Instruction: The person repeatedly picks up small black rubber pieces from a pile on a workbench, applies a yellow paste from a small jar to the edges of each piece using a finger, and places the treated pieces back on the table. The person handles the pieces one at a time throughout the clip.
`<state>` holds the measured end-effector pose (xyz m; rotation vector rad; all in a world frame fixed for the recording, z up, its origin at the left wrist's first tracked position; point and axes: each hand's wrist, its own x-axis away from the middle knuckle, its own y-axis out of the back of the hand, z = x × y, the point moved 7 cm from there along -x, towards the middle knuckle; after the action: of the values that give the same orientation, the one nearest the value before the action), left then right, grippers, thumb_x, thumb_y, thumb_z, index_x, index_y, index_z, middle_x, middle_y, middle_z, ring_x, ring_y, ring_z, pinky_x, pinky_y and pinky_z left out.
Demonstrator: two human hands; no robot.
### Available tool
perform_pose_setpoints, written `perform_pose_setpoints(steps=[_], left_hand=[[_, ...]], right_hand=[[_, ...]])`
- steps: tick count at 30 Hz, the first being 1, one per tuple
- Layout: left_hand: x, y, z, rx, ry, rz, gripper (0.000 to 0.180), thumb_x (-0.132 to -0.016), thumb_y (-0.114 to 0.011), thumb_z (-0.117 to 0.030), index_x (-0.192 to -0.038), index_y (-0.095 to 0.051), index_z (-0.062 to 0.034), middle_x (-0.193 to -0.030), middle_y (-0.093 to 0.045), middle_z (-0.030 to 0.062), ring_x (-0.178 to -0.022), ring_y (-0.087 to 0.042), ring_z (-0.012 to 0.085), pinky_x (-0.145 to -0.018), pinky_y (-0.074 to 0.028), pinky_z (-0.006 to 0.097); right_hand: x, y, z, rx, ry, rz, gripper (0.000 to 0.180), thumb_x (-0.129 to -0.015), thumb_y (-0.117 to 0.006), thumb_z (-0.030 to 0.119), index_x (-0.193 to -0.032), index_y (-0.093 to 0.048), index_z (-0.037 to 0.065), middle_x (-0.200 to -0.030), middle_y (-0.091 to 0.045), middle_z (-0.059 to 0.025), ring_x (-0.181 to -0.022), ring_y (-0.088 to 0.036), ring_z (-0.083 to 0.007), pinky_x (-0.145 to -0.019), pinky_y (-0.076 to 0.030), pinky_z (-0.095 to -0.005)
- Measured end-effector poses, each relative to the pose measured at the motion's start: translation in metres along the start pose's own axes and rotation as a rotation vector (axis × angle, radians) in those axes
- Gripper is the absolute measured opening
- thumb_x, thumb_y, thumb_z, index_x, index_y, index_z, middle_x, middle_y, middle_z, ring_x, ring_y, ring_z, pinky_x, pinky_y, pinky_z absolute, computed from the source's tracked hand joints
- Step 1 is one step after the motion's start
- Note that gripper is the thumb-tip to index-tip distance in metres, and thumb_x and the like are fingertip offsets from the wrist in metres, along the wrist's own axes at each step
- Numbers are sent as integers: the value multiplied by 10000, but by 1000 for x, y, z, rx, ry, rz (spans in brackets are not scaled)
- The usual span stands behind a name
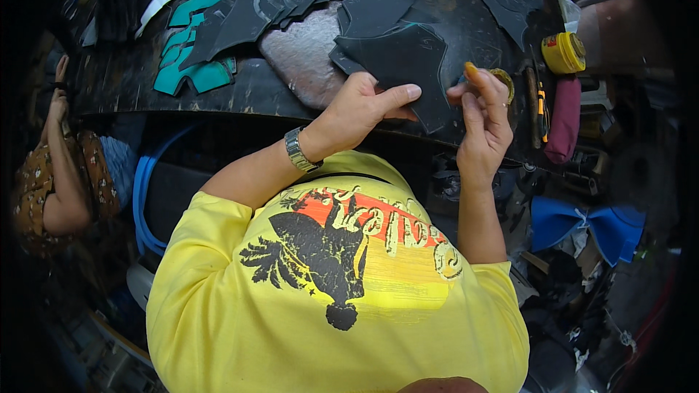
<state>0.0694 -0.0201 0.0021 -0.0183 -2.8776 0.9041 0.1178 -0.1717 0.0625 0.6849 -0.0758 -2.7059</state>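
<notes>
My left hand (357, 108) pinches the lower left part of a dark, curved-edge cut sheet piece (397, 51), thumb on top and fingers underneath. The piece is tilted up over the table's near edge. Just right of it is my right hand (486, 113), its fingers bent and apart, with nothing visible between them. An orange-brown stain covers one fingertip. Behind those fingers a round yellowish rim (502, 81) shows in part. Other dark cut pieces (371, 11) lie beyond the held one, beside a smooth grey stone-like slab (302, 54).
Overlapping dark pieces (247, 18) and green pieces (193, 76) cover the table's (116, 91) far left. At right are a yellow tub (559, 53), an orange-and-black cutter (542, 105) and a maroon roll (563, 120). Another person's arm (67, 175) is at far left.
</notes>
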Motion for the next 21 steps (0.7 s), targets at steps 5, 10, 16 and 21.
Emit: perform_pose_setpoints(steps=[5, 10, 16, 21], left_hand=[[2, -12, 0, 69, 17, 54, 261, -952, -605, -97, -1186, -596, 19, -1070, -678, 71, -940, -676, 142, -780, -598, 311], [5, -15, 1, 145, 47, 77, 273, -948, -614, -103, -1204, -596, -10, -1072, -679, 58, -928, -675, 116, -784, -601, 302], [6, -15, -2, 152, 63, 107, 271, -963, -596, -105, -1218, -589, -13, -1087, -678, 61, -945, -678, 123, -777, -603, 297], [5, -10, -6, 195, 35, 73, 273, -971, -578, -94, -1231, -576, -11, -1124, -668, 71, -965, -680, 135, -777, -607, 300]], right_hand=[[-7, -7, 2, 53, 29, 33, 335, -955, -506, -61, -1256, -623, 29, -1243, -503, -75, -976, -584, -114, -852, -504, -243], [-7, -12, 1, 186, 22, 47, 353, -947, -520, -65, -1268, -623, 40, -1257, -505, -68, -981, -580, -124, -862, -489, -243], [-2, -14, -1, 202, 41, 47, 383, -911, -552, -98, -1256, -637, 45, -1255, -522, -78, -974, -587, -143, -873, -485, -257], [2, -15, 3, 198, 108, 99, 380, -857, -593, -139, -1172, -692, 48, -1253, -530, -85, -956, -597, -149, -861, -492, -262]])
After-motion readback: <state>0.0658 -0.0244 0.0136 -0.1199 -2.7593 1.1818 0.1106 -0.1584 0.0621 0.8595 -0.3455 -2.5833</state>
